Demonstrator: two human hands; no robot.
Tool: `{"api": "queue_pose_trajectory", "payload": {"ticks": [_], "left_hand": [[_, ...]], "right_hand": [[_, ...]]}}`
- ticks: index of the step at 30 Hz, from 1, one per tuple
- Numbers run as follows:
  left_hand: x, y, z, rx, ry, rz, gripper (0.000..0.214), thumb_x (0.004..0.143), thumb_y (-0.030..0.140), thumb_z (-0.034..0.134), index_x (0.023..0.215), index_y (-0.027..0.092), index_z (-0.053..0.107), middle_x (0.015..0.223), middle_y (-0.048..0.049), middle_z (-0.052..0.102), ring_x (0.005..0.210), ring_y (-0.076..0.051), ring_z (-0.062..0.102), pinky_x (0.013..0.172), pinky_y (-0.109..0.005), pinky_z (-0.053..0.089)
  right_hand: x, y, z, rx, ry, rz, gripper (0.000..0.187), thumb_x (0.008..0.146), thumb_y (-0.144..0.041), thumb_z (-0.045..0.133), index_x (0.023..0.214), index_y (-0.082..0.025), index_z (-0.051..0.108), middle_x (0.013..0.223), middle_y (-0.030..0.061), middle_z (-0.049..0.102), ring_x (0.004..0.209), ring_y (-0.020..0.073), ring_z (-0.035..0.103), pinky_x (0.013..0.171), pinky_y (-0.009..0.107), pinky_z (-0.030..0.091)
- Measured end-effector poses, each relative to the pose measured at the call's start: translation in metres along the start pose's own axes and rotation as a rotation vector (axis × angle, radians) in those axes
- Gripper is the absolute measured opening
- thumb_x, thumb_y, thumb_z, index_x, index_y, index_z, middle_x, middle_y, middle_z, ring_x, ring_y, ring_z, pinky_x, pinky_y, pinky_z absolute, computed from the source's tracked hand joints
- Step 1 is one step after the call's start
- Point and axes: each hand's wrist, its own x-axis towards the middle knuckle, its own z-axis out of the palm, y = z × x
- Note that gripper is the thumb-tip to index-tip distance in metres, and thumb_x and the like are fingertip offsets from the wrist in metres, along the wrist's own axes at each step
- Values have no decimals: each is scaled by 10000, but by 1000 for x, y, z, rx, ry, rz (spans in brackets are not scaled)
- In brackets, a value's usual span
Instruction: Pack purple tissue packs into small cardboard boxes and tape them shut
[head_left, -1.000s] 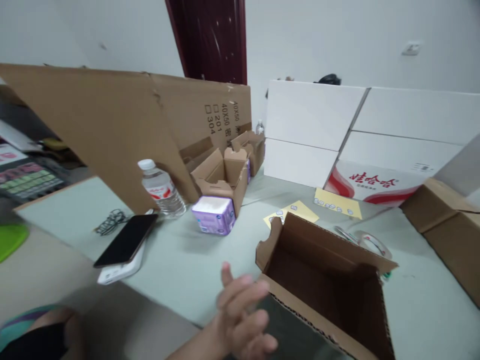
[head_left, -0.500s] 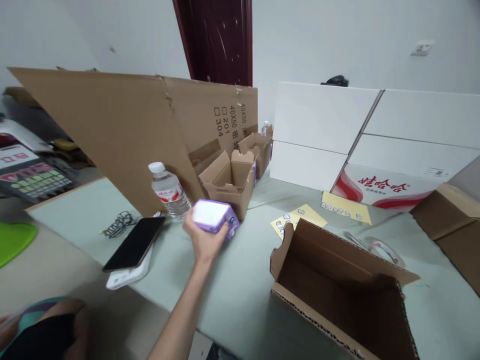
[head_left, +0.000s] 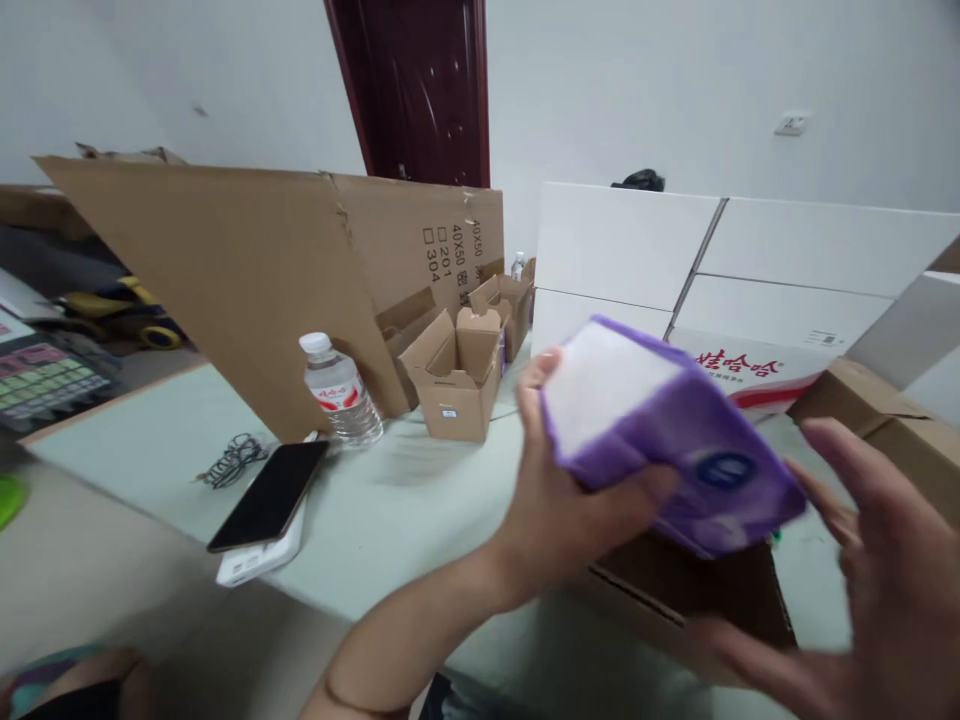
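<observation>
My left hand (head_left: 559,520) grips a purple and white tissue pack (head_left: 645,420), thumb on its near side and fingers round the far side. The pack is tilted and held above an open brown cardboard box (head_left: 697,585), covering much of it. At the pack's right end is my right hand (head_left: 885,570), somewhat blurred, its fingers and thumb spread apart. A fingertip comes close to the pack's end; whether it touches, I cannot tell.
Left on the table stand a water bottle (head_left: 341,395), a black phone (head_left: 270,495) on a white item, and a coiled cable (head_left: 234,462). Small open cartons (head_left: 457,395) line a tall cardboard sheet (head_left: 225,270). White panels (head_left: 615,245) stand behind; another brown box (head_left: 862,400) is at right.
My left hand has carried the tissue pack from beside the small carton rightward and nearer, over the open box. My right hand has come into view. The camera view has shifted slightly.
</observation>
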Motion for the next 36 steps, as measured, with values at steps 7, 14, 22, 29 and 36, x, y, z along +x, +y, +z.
{"api": "queue_pose_trajectory", "payload": {"ticks": [7, 14, 22, 29, 36], "left_hand": [[-6, -3, -27, 123, -271, -6, 821, 874, 740, 556, 1539, 317, 329, 1658, -23, 309, 1568, -280, 198, 1300, -434, 164], [-13, -62, -81, 266, 69, -129, 583, 931, 578, 583, 1402, 248, 491, 1584, -103, 426, 1531, -301, 293, 1259, -504, 234], [-82, -101, -73, 279, -191, -48, 733, 904, 768, 433, 1500, 343, 408, 1546, -61, 473, 1428, -278, 460, 1156, -392, 419], [-75, -97, -58, 704, -253, 387, 518, 958, 519, 544, 1366, 203, 516, 915, -11, 713, 915, -179, 703, 1224, -395, 301], [-65, -106, -44, 822, -28, 223, 464, 935, 261, 599, 1385, 278, 485, 1199, -72, 631, 1094, -189, 654, 987, -330, 554]], "right_hand": [[7, 23, -17, -117, -16, 140, 818, 859, -481, 683, 1575, -224, 382, 1297, 145, 627, 1023, 320, 662, 790, 393, 545], [-53, 40, -32, -8, -320, 149, 645, 931, -494, 563, 1530, -285, 445, 1435, 114, 563, 1236, 351, 596, 929, 427, 552], [-116, 64, -6, 376, -39, 937, 619, 945, -507, 575, 1524, -358, 415, 1460, 93, 575, 1323, 337, 573, 1047, 481, 540], [-133, 62, 22, 541, -57, 1021, 639, 917, -492, 650, 1504, -399, 415, 1590, 36, 449, 1454, 289, 444, 1173, 460, 419], [-115, 74, 20, 716, -46, 839, 308, 927, -318, 673, 1226, -385, 635, 1486, 34, 533, 1411, 237, 485, 1088, 352, 477]]}}
